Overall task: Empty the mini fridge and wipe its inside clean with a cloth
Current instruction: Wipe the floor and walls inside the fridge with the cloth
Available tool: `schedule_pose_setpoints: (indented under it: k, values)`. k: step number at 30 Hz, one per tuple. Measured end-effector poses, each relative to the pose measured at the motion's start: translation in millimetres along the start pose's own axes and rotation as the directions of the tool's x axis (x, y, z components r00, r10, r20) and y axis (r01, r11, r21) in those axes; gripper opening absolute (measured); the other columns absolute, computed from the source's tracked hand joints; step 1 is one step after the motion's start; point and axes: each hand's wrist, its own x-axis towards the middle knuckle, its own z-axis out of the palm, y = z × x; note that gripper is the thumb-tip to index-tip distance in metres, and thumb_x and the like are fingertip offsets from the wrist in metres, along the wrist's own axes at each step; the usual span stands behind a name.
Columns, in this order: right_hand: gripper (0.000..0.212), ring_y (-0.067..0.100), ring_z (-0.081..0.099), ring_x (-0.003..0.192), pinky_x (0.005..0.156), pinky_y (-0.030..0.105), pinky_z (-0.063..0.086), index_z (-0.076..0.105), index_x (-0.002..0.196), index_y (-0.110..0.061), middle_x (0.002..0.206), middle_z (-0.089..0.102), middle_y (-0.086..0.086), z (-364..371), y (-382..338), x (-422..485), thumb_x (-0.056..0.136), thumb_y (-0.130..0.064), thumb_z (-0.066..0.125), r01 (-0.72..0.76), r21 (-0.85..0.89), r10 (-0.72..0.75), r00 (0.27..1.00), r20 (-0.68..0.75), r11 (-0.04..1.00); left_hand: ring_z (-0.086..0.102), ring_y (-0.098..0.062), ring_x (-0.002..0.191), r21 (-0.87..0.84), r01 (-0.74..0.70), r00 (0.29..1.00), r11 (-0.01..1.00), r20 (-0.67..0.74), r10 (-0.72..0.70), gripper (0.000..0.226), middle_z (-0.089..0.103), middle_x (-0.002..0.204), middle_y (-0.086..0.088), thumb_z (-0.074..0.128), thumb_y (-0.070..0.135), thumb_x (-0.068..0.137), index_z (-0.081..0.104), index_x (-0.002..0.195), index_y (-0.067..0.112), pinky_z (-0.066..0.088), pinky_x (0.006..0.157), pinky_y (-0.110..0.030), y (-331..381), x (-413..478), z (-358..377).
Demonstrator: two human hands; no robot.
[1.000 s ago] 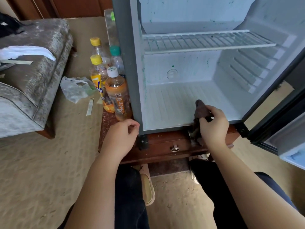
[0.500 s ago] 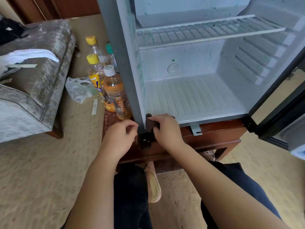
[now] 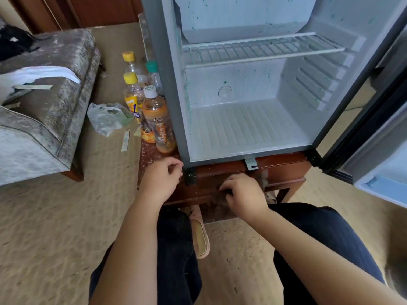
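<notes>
Right now the mini fridge (image 3: 242, 128) stands open and bare on the wooden table (image 3: 286, 170), with the bottles (image 3: 157, 126) set just beside its left wall. Your right hand (image 3: 242, 192) has its fingers curled down on the dark cloth (image 3: 263, 178), below the fridge against the table's front edge, so my guess is that you are gathering it for another pass. Bunch it into a firm pad before you lift it. Then work the ribbed floor along the grooves and go after the green specks (image 3: 225, 82) on the back wall. Your left hand (image 3: 163, 179) rests loosely curled at the table edge, gripping nothing; pressing it against the fridge frame would steady the box while you scrub. Motion blur smears the cloth, so how it is folded can't be made out. The fridge's top and most of its door (image 3: 385, 161) are cut off.
</notes>
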Motion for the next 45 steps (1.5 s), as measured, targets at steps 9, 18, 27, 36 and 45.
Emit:
schedule_pose_setpoints:
  k: [9, 18, 27, 36, 45]
  values:
    - [0.023, 0.019, 0.060, 0.091, 0.076, 0.032, 0.048, 0.071, 0.100, -0.018, 0.095, 0.065, -0.001, -1.8, 3.7, -2.9, 0.081, -0.009, 0.062, -0.143, 0.163, 0.140, 0.990, 0.031, 0.976, 0.064, -0.013, 0.088, 0.063, -0.036, 0.999, 0.997, 0.016, 0.035, 0.016, 0.068, 0.096, 0.008, 0.052, 0.023, 0.096, 0.065, 0.104, 0.026, 0.051, 0.084, -0.034, 8.6, 0.0, 6.8]
    - [0.012, 0.002, 0.059, 0.069, 0.066, 0.024, 0.047, 0.072, 0.082, -0.021, 0.071, 0.065, -0.014, -14.3, 7.1, 15.6, 0.082, -0.033, 0.071, -0.299, 0.395, 0.324, 0.946, 0.002, 0.869, 0.059, 0.003, 0.077, 0.065, -0.150, 0.932, 0.987, 0.343, 0.119, 0.026, 0.065, 0.092, 0.017, 0.074, 0.042, 0.078, 0.063, 0.100, 0.033, 0.044, 0.066, -0.015, 19.8, -5.7, 17.6]
    - [0.038, 0.016, 0.054, 0.052, 0.058, 0.034, 0.041, 0.064, 0.058, -0.009, 0.050, 0.060, 0.001, -28.4, 2.3, 19.1, 0.090, -0.030, 0.060, -0.262, 0.508, 0.304, 0.953, 0.001, 0.821, 0.057, 0.006, 0.068, 0.071, -0.251, 0.943, 0.965, 0.245, 0.227, 0.014, 0.063, 0.074, 0.019, 0.066, 0.021, 0.084, 0.065, 0.077, 0.032, 0.038, 0.059, -0.007, 21.6, 1.4, 26.9]
    - [0.043, 0.010, 0.029, 0.047, 0.047, 0.025, 0.023, 0.048, 0.050, -0.006, 0.046, 0.032, 0.001, -53.1, 3.1, 28.3, 0.088, -0.023, 0.059, -0.285, 0.446, 0.294, 0.954, 0.050, 0.848, 0.062, 0.000, 0.093, -0.114, -0.171, 0.853, 0.979, 0.480, 0.205, 0.039, 0.063, 0.111, 0.017, 0.070, 0.024, 0.082, 0.059, 0.118, 0.034, 0.051, 0.084, -0.022, 32.2, -6.1, 28.0]
    - [0.046, 0.017, 0.034, 0.056, 0.057, 0.029, 0.027, 0.055, 0.073, 0.015, 0.060, 0.037, 0.010, -65.9, 8.2, 37.8, 0.090, -0.028, 0.058, -0.310, 0.564, 0.276, 0.950, 0.148, 0.766, 0.062, -0.002, 0.091, -0.104, -0.177, 0.880, 0.979, 0.428, 0.205, 0.046, 0.066, 0.105, 0.015, 0.079, 0.038, 0.074, 0.063, 0.116, 0.029, 0.047, 0.077, -0.016, 37.7, 2.2, 41.4]
